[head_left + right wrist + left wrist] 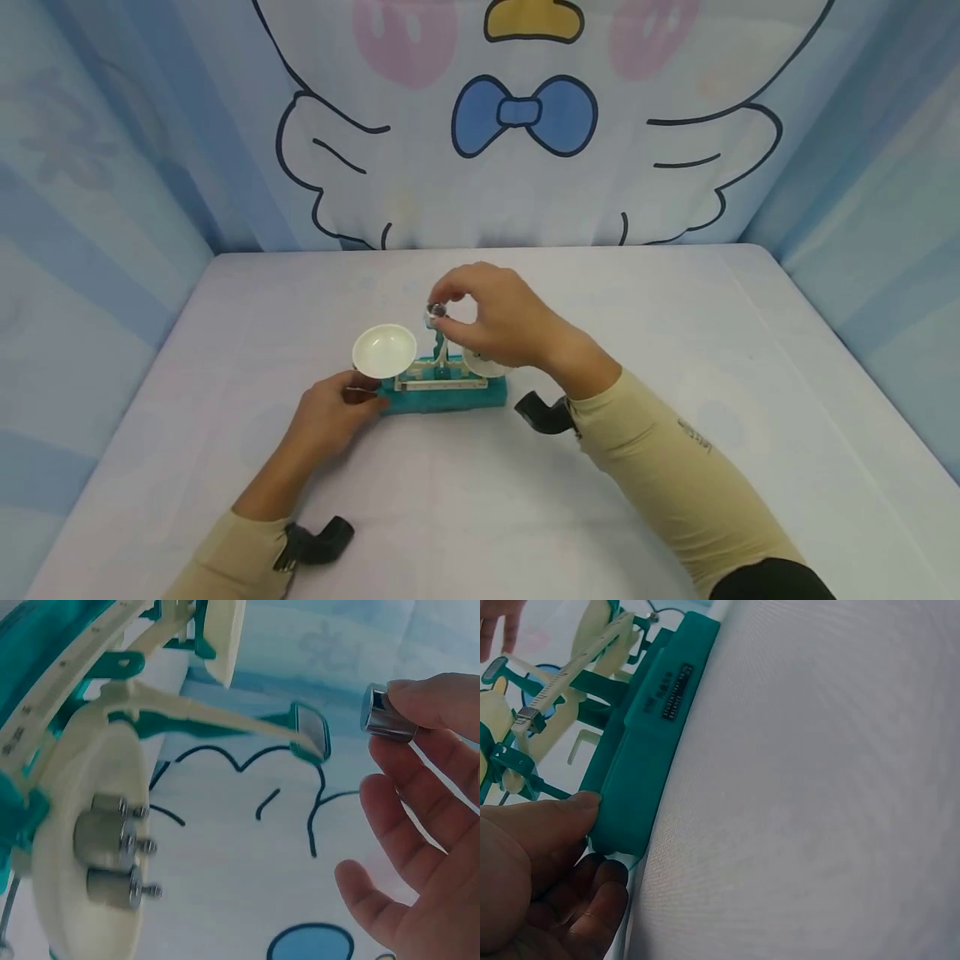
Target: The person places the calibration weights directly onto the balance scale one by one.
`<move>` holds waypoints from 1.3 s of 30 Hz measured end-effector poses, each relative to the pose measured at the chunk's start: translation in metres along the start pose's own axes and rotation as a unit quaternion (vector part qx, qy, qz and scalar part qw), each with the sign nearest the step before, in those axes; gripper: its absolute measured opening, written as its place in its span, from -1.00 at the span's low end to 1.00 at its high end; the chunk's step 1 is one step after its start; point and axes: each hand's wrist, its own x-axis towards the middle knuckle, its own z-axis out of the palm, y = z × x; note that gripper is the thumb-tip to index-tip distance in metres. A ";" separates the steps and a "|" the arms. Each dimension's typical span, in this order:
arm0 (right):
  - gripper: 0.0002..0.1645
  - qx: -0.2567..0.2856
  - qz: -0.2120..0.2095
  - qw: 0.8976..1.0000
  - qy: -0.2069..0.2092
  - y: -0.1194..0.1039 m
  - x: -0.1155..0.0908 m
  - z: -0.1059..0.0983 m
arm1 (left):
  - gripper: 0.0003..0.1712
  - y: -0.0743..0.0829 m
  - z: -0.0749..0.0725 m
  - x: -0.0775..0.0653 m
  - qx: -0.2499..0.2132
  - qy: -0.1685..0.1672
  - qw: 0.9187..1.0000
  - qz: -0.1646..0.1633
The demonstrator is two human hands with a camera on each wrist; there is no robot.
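Note:
A teal two-pan balance scale with cream pans stands on the table. My left hand grips the left end of its base, thumb on one side and fingers curled at the other. Above the middle of the scale, my right hand pinches a shiny cylindrical metal weight between thumb and fingers. Several knobbed metal weights sit on the right pan, which the right hand partly covers in the head view. Nothing shows on the left pan. A ruled beam runs along the scale.
The white cloth-covered table extends around the scale. Behind it hangs a curtain with a cartoon figure and blue bow. Black camera mounts stick out from both wrists, the right one near the scale.

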 end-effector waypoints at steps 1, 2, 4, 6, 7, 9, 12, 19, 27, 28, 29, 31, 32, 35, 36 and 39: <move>-0.75 -0.003 -0.008 1.000 -0.010 -0.004 0.005 0.003 | -0.55 0.000 0.000 0.000 0.000 0.000 1.000 0.001; -0.76 -0.008 -0.016 1.000 -0.019 -0.007 0.009 0.007 | -0.56 0.000 0.000 0.000 0.000 0.001 1.000 0.002; -0.77 -0.019 -0.028 0.999 -0.036 -0.013 0.018 0.013 | -0.56 -0.001 0.000 0.000 -0.001 0.001 1.000 0.008; -0.78 -0.029 -0.035 0.998 -0.052 -0.016 0.025 0.020 | -0.57 -0.001 0.000 0.000 -0.002 0.001 1.000 0.013; -0.78 -0.036 -0.037 0.997 -0.059 -0.017 0.027 0.022 | -0.58 -0.001 0.000 0.000 -0.001 0.001 1.000 0.015; -0.78 -0.047 -0.034 0.996 -0.073 -0.019 0.032 0.027 | -0.58 -0.001 0.000 0.000 -0.001 0.002 1.000 0.021; -0.75 -0.065 -0.023 0.993 -0.097 -0.020 0.036 0.032 | -0.59 -0.002 0.000 0.000 -0.001 0.004 1.000 0.026; -0.71 -0.118 -0.001 0.983 -0.139 -0.020 0.043 0.041 | -0.60 -0.002 0.000 0.000 -0.002 0.007 0.999 0.035; -0.68 -0.123 0.006 0.981 -0.153 -0.021 0.045 0.043 | -0.59 -0.002 0.000 -0.001 -0.001 0.008 0.999 0.038; -0.67 -0.118 0.010 0.981 -0.154 -0.021 0.044 0.042 | -0.58 -0.002 0.000 -0.001 -0.002 0.007 0.999 0.039; -0.65 -0.114 0.012 0.981 -0.154 -0.022 0.044 0.041 | -0.58 -0.002 -0.001 -0.002 -0.003 0.006 0.999 0.041; -0.64 -0.103 0.017 0.983 -0.153 -0.021 0.042 0.038 | -0.57 -0.002 -0.001 -0.002 -0.002 0.005 0.999 0.043; -0.64 -0.097 0.018 0.984 -0.151 -0.021 0.041 0.036 | -0.56 -0.002 -0.001 -0.002 -0.001 0.005 0.999 0.044; -0.64 -0.078 0.015 0.987 -0.142 -0.018 0.038 0.031 | -0.56 -0.003 -0.001 -0.001 0.002 0.008 0.999 0.042; -0.65 -0.072 0.015 0.988 -0.138 -0.017 0.036 0.030 | -0.56 -0.003 -0.001 -0.001 0.003 0.008 0.999 0.039; -0.65 -0.055 0.017 0.991 -0.122 -0.014 0.031 0.024 | -0.58 -0.002 -0.001 0.000 0.005 0.010 0.999 0.032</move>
